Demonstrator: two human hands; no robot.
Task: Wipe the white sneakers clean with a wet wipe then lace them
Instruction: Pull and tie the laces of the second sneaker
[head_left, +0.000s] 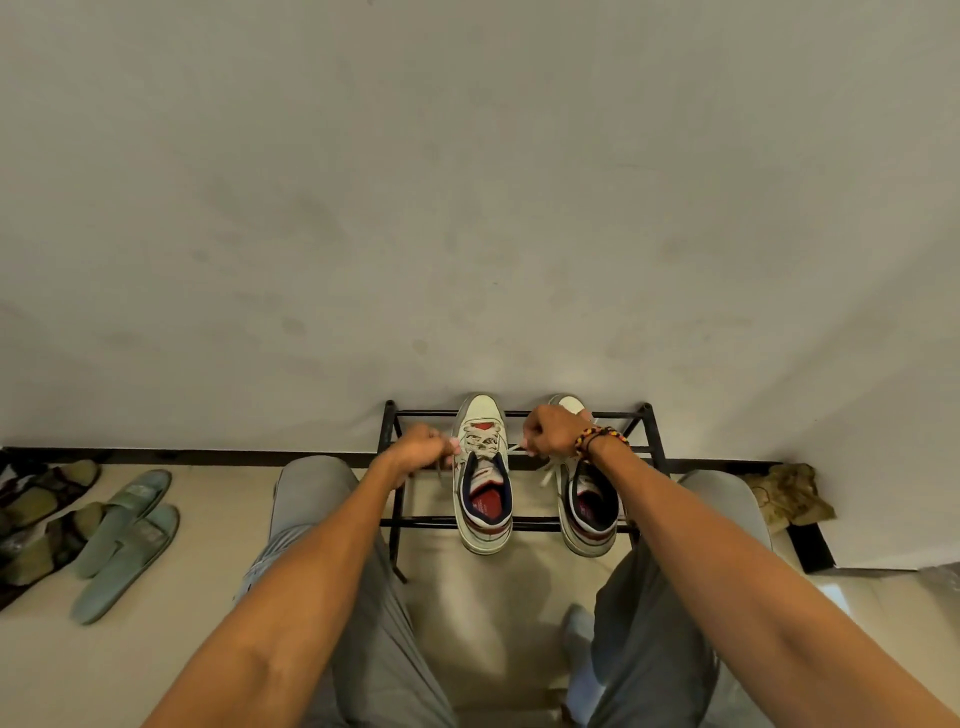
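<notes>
Two white sneakers with red and navy lining stand side by side on a black metal shoe rack (524, 521), toes toward the wall. The left sneaker (482, 470) has its lace threaded across the tongue. My left hand (422, 447) pinches one lace end at the shoe's left side. My right hand (550, 431) pinches the other lace end at its right side, pulled outward. The right sneaker (589, 506) is partly hidden behind my right hand and wrist; a loose lace end hangs off its left side. No wet wipe is in view.
A plain wall rises right behind the rack. A pair of green slippers (124, 540) and dark patterned shoes (36, 514) lie on the floor at left. A crumpled cloth (792, 493) sits in the right corner. My knees flank the rack.
</notes>
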